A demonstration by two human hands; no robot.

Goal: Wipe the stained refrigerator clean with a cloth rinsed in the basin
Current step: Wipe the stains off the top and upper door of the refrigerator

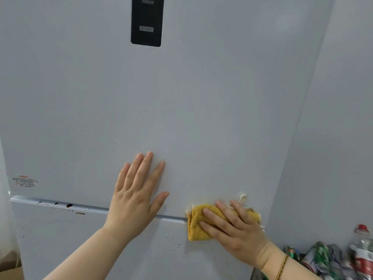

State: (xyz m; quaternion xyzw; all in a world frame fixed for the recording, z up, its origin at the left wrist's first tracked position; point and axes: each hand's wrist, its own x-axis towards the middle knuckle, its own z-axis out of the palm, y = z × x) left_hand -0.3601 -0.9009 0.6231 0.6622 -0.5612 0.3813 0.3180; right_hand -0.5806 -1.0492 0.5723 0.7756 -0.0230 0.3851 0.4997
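Note:
A pale grey refrigerator (181, 98) fills the view, with a seam between its upper and lower doors. My left hand (137, 195) lies flat on the upper door, fingers spread, holding nothing. My right hand (232, 225) presses a folded yellow cloth (196, 223) against the seam at the right. Dark brown stains (68, 205) sit on the seam ledge at the left, and small specks (173, 242) dot the lower door. The basin is out of view.
A black control panel (147, 21) sits high on the upper door. A red-lettered sticker (25, 181) is at the door's lower left. Crushed cans (321, 257) and a plastic bottle (362, 253) are piled at the lower right. A cardboard box (10, 265) shows at the lower left.

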